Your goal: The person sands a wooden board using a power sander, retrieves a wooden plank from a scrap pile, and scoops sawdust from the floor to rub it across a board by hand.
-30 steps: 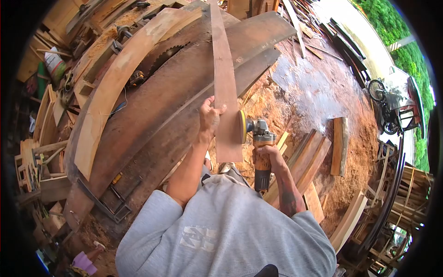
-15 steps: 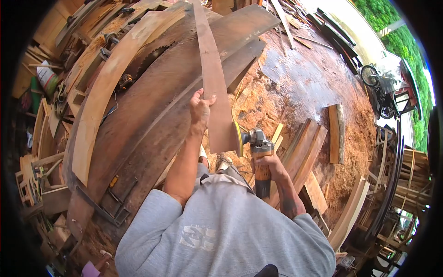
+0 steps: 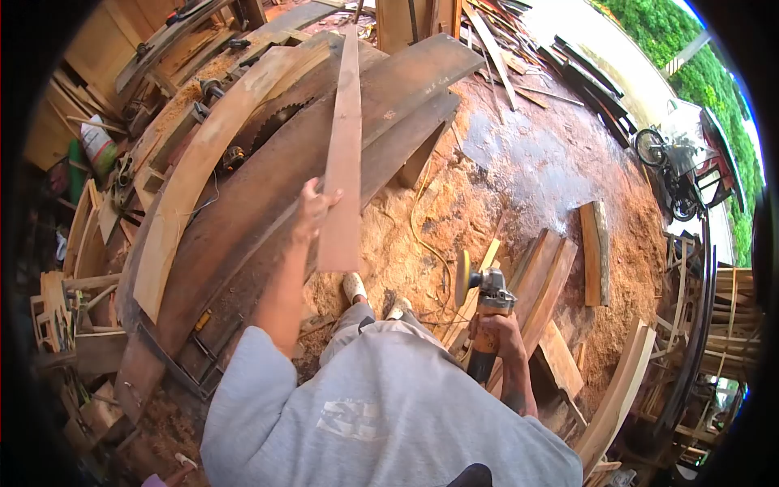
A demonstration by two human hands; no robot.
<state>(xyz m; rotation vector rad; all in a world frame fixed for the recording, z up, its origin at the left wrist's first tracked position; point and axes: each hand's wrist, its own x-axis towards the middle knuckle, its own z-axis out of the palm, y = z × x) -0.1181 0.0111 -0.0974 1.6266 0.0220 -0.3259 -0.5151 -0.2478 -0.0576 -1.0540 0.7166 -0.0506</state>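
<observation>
Two hands well apart, left hand point(image 3: 312, 213) with fingers parted at the left edge of a long narrow board point(image 3: 342, 170), thumb over its face, board's lower end between both hands, yellow disc point(image 3: 462, 278) off the wood, right hand point(image 3: 505, 331) clamped around the grinder point(image 3: 494, 299).

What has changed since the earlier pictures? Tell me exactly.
The sander has come off the long board and moved right and nearer the body; its yellow-edged pad now stands apart from the wood. The board's near end has swung left. The right hand still grips the sander, and the left hand is still at the board's left edge.
</observation>
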